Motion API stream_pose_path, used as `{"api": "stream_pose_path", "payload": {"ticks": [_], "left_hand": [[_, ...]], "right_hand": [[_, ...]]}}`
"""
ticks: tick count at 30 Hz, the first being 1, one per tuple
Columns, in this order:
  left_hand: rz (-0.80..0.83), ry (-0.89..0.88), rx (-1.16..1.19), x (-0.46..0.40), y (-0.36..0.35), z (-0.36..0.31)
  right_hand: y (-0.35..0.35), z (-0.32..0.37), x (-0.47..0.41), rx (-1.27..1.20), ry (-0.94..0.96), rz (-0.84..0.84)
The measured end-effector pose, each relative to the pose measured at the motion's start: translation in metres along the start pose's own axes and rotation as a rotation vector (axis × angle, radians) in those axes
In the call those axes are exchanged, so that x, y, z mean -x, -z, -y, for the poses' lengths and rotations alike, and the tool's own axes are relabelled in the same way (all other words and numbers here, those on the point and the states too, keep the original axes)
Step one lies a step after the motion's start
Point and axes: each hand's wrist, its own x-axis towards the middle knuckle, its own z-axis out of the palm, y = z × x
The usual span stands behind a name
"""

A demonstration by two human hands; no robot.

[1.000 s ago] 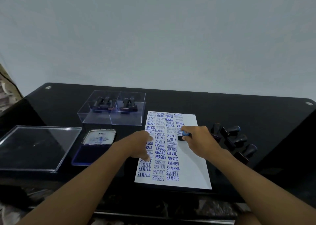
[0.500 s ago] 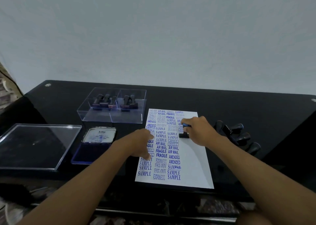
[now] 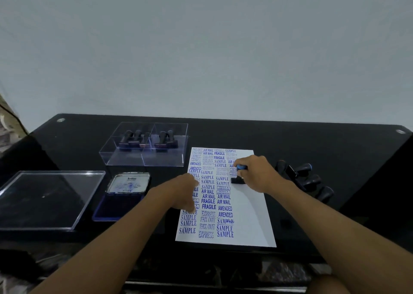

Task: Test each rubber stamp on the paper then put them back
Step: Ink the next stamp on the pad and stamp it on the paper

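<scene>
A rubber stamp stands on the paper, our right hand gripping its handle. Our left hand presses the sheet's left edge, fingers seemingly extended. More stamps lie to the right.

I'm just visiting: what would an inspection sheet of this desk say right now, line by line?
Surface: black glossy table.
Job's things: paper covered in blue prints; stamp standing on it; ink pad open; clear box holding stamps; loose stamps right of the paper.
Clutter: clear lid at left.
Grippers: right hand grips the stamp; left hand rests on the paper.
Cables: nothing seen.
Surroundings: plain pale wall.
</scene>
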Motion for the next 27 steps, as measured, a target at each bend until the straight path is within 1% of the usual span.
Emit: {"api": "stream_pose_path", "payload": {"ticks": [4, 9, 11, 15, 20, 25, 27], "left_hand": [[-0.009, 0.006, 0.007, 0.001, 0.004, -0.001], [-0.079, -0.002, 0.044, 0.005, 0.010, -0.002], [-0.112, -0.018, 0.049, 0.007, 0.012, -0.007], [-0.161, -0.100, 0.015, 0.005, 0.011, -0.030], [-0.145, -0.185, 0.022, 0.002, -0.002, -0.076], [-0.129, -0.247, -0.001, 0.002, -0.016, -0.113], [-0.132, -0.258, -0.010, 0.003, -0.017, -0.120]], "right_hand": [[0.016, 0.007, 0.001, 0.011, -0.024, -0.090], [0.034, 0.003, 0.007, 0.102, 0.000, -0.114], [0.039, -0.003, 0.012, 0.112, -0.008, -0.094], [0.049, -0.017, 0.030, 0.118, -0.104, -0.027], [0.055, -0.038, 0.058, 0.182, -0.209, 0.044], [0.053, -0.057, 0.072, 0.231, -0.317, 0.027], [0.052, -0.061, 0.074, 0.237, -0.333, 0.030]]}}
